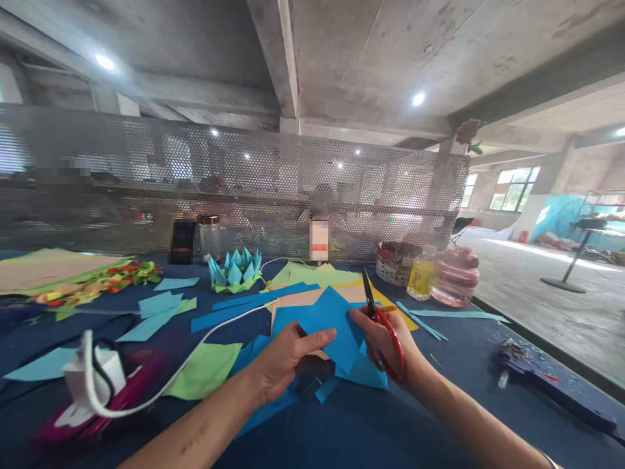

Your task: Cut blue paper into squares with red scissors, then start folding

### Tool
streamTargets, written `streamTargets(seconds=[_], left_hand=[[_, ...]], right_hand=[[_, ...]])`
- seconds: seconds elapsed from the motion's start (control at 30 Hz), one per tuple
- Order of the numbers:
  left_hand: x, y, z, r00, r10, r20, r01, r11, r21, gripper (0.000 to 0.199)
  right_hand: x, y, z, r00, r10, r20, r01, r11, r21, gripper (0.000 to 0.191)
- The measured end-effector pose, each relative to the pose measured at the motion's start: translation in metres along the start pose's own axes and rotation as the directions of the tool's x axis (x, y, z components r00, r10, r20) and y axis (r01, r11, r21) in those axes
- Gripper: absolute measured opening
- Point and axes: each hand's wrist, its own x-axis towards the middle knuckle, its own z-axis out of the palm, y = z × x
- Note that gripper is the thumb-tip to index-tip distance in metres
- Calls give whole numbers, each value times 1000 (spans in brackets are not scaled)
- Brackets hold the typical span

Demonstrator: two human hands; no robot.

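Bare forearms point(219, 404) extend inward from the lower edge above a dark blue counter point(371, 436). At lower left, a magenta power strip point(141, 374) carries a white adapter point(100, 378); at lower right lies a dark purple glue gun point(547, 383). Centrally, the blue sheet point(329, 316) is held raised above the counter between both hands. The left hand point(288, 355) grips its lower left side, thumb flat on the upper face. The right hand point(385, 335) has its fingers closed around the red-handled scissors point(381, 317), blades pointing up and away, with the index finger at the sheet's right edge; whether the blades are parted cannot be told. A small blue scrap point(326, 389) lies just below the sheet. To the left are a green sheet point(208, 368) and pale blue pieces point(153, 316); beyond the hands, layered coloured papers point(312, 273). Farther back stand, left to right, a lidded jar point(210, 242), a pale blue and green paper crown point(236, 272), an upright phone point(319, 238), a round basket point(395, 267), a yellow bottle point(420, 277) and a pink container point(456, 279). Behind rises a perforated panel point(273, 195); windows point(515, 189) show at far right.
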Motion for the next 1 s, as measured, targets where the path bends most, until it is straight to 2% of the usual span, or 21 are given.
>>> streamTargets(seconds=[0.17, 0.27, 0.37, 0.5, 0.63, 0.77, 0.87, 0.93, 1.0], left_hand=[[-2, -12, 13, 993, 114, 37, -109, 988, -108, 26], [-2, -13, 14, 987, 153, -39, -157, 983, -100, 31], [0, -14, 12, 976, 156, -150, -169, 983, -76, 35], [4, -18, 7, 972, 140, -191, -157, 984, -79, 32], [5, -16, 1, 961, 84, -263, -89, 996, -5, 38], [5, -3, -8, 948, 187, -258, -202, 979, -34, 33], [6, 8, -15, 912, 196, -360, -223, 974, -34, 33], [8, 13, -19, 884, 194, -426, -218, 976, -9, 32], [10, 15, -23, 873, 222, -435, -251, 968, -10, 32]], right_hand=[[-9, -3, 9, 996, -28, -87, 29, 1000, 7, 35], [-14, -2, 14, 994, -32, -108, 32, 999, 1, 36], [-15, 1, 17, 994, -36, -100, 36, 999, 1, 36], [-13, 3, 19, 995, -35, -89, 33, 999, -19, 33], [-12, 0, 19, 996, 8, -90, -14, 997, -70, 29], [-10, -4, 14, 996, 4, -86, -14, 993, -114, 31], [-8, -5, 9, 1000, -7, 2, 7, 989, -146, 35], [-9, -6, 6, 993, -9, 120, 29, 986, -162, 40], [-10, -5, 4, 969, -19, 244, 66, 981, -184, 47]])
